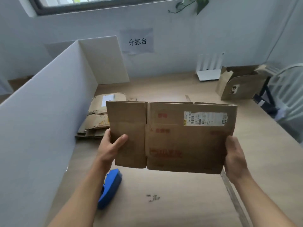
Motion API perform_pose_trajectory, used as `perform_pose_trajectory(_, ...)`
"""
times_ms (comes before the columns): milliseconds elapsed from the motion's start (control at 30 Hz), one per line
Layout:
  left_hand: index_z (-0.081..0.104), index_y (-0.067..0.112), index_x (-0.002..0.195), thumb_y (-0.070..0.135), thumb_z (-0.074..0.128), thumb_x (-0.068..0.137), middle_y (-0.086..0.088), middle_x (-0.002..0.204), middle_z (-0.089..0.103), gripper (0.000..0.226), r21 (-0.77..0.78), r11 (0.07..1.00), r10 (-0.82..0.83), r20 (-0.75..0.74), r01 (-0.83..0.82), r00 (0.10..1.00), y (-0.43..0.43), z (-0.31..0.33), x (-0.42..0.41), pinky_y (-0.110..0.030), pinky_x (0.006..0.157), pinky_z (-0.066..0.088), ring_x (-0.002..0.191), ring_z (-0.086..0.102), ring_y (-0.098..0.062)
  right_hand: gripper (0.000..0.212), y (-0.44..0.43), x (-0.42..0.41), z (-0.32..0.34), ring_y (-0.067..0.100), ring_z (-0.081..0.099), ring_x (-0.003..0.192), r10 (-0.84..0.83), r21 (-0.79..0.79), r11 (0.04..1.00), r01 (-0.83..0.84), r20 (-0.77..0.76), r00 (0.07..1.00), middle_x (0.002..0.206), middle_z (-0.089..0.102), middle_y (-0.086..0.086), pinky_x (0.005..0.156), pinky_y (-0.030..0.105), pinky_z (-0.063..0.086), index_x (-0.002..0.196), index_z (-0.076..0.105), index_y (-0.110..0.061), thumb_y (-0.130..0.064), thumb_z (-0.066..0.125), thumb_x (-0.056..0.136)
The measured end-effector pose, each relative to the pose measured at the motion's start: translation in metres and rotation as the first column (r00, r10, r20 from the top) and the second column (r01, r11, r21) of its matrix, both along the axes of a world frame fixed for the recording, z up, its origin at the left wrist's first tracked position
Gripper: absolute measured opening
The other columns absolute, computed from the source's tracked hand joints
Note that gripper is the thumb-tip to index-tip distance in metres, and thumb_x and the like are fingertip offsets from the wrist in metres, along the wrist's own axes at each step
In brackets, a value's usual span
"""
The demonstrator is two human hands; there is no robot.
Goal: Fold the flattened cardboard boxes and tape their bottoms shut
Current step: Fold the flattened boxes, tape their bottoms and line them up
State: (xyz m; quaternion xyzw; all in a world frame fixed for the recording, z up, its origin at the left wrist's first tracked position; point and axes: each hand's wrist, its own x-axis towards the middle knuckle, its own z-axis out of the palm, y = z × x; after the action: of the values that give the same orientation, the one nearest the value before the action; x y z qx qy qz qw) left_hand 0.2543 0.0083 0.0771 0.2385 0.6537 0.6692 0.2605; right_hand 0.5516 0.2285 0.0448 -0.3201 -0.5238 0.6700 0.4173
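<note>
A flattened brown cardboard box (pixel 173 136) with red print and a white shipping label is held up above the table, its face toward me. My left hand (pixel 110 146) grips its lower left edge, thumb on the front. My right hand (pixel 235 154) grips the lower right edge with fingers curled behind. A stack of more flattened boxes (pixel 96 117) lies on the table behind it at the left. A blue tape dispenser (pixel 110 188) lies on the table under my left forearm.
A tall white partition (pixel 49 120) walls off the left side and back left. An opened cardboard box (pixel 241 82) stands at the back right beside a white router (pixel 209 68). A white chair (pixel 288 95) stands off the table's right edge.
</note>
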Motion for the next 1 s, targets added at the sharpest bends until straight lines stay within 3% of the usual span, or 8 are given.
perform_pose_trajectory(167, 0.06, 0.012, 0.122, 0.067, 0.09, 0.041, 0.0, 0.106, 0.073, 0.102, 0.045, 0.996, 0.077, 0.032, -0.079, 0.996, -0.024, -0.002, 0.017, -0.022, 0.068, 0.056, 0.093, 0.07, -0.011, 0.076, -0.012, -0.001, -0.018, 0.022, 0.062, 0.12, -0.04, 0.021, 0.999, 0.04, 0.021, 0.999, 0.127, 0.066, 0.002, 0.094, 0.041, 0.056, 0.13, 0.059, -0.025, -0.081, 0.05, 0.08)
perform_pose_trajectory(333, 0.057, 0.014, 0.126, 0.064, 0.092, 0.038, -0.002, 0.109, 0.073, 0.108, 0.026, 0.998, 0.062, 0.027, -0.063, 0.998, -0.04, -0.006, 0.025, -0.024, 0.067, 0.057, 0.095, 0.072, -0.015, 0.052, -0.026, -0.009, -0.019, 0.017, 0.064, 0.117, 0.015, -0.002, 1.0, -0.015, -0.006, 1.0, 0.127, 0.068, 0.001, 0.085, 0.028, 0.057, 0.129, 0.061, -0.025, -0.057, 0.034, 0.099)
perform_pose_trajectory(433, 0.058, 0.013, 0.127, 0.066, 0.091, 0.042, -0.004, 0.111, 0.073, 0.105, 0.017, 0.998, 0.054, 0.026, -0.054, 0.998, -0.05, -0.008, 0.026, -0.024, 0.069, 0.057, 0.097, 0.071, -0.016, 0.053, -0.03, -0.01, -0.017, 0.011, 0.066, 0.113, 0.021, -0.08, 0.997, -0.023, -0.027, 0.999, 0.122, 0.07, -0.005, 0.081, 0.022, 0.057, 0.12, 0.067, -0.03, -0.057, 0.028, 0.097)
perform_pose_trajectory(600, 0.066, 0.018, 0.113, 0.075, 0.086, 0.035, 0.004, 0.099, 0.075, 0.098, -0.042, 0.996, 0.076, 0.05, -0.074, 0.996, -0.066, -0.024, 0.024, -0.017, 0.066, 0.054, 0.087, 0.07, -0.007, 0.046, -0.027, -0.003, -0.034, 0.017, 0.058, 0.122, 0.029, -0.083, 0.996, -0.02, 0.105, 0.994, 0.124, 0.069, -0.005, 0.102, 0.05, 0.045, 0.12, 0.068, -0.03, -0.051, 0.029, 0.105)
perform_pose_trajectory(667, 0.065, 0.012, 0.116, 0.074, 0.086, 0.04, 0.0, 0.1, 0.074, 0.1, -0.077, 0.996, 0.056, 0.041, -0.053, 0.998, -0.069, -0.035, 0.028, -0.018, 0.069, 0.054, 0.09, 0.068, -0.011, 0.041, -0.031, -0.001, -0.039, 0.017, 0.06, 0.115, 0.038, -0.106, 0.994, -0.031, 0.07, 0.997, 0.121, 0.069, -0.005, 0.094, 0.05, 0.045, 0.116, 0.07, -0.035, -0.05, 0.033, 0.104)
perform_pose_trajectory(733, 0.061, 0.01, 0.121, 0.067, 0.086, 0.046, 0.003, 0.1, 0.074, 0.097, -0.118, 0.993, 0.027, 0.044, -0.021, 0.999, -0.07, -0.045, 0.036, -0.018, 0.072, 0.054, 0.092, 0.067, -0.009, 0.052, -0.043, -0.003, -0.037, 0.015, 0.063, 0.11, 0.058, -0.122, 0.991, -0.052, 0.042, 0.997, 0.119, 0.07, -0.005, 0.088, 0.044, 0.045, 0.115, 0.071, -0.036, -0.074, 0.049, 0.086)
perform_pose_trajectory(867, 0.057, 0.023, 0.124, 0.06, 0.083, 0.06, 0.003, 0.112, 0.072, 0.079, -0.192, 0.98, -0.056, -0.018, 0.052, 0.998, -0.068, -0.055, 0.045, -0.026, 0.089, 0.052, 0.106, 0.066, -0.014, 0.072, -0.068, -0.011, -0.031, 0.021, 0.061, 0.121, 0.186, 0.011, 0.982, -0.188, 0.086, 0.979, 0.124, 0.068, 0.003, 0.099, 0.043, 0.049, 0.124, 0.065, -0.028, -0.08, 0.059, 0.075)
perform_pose_trajectory(1000, 0.046, 0.041, 0.127, 0.042, 0.063, 0.079, 0.024, 0.122, 0.055, 0.051, -0.257, 0.964, -0.091, -0.088, 0.066, 0.992, -0.062, -0.042, 0.042, -0.006, 0.09, 0.04, 0.108, 0.055, 0.017, 0.057, -0.076, -0.016, -0.017, 0.011, 0.061, 0.118, 0.156, 0.159, 0.972, -0.174, 0.12, 0.98, 0.121, 0.069, -0.007, 0.094, 0.019, 0.049, 0.125, 0.063, -0.024, -0.067, 0.056, 0.087)
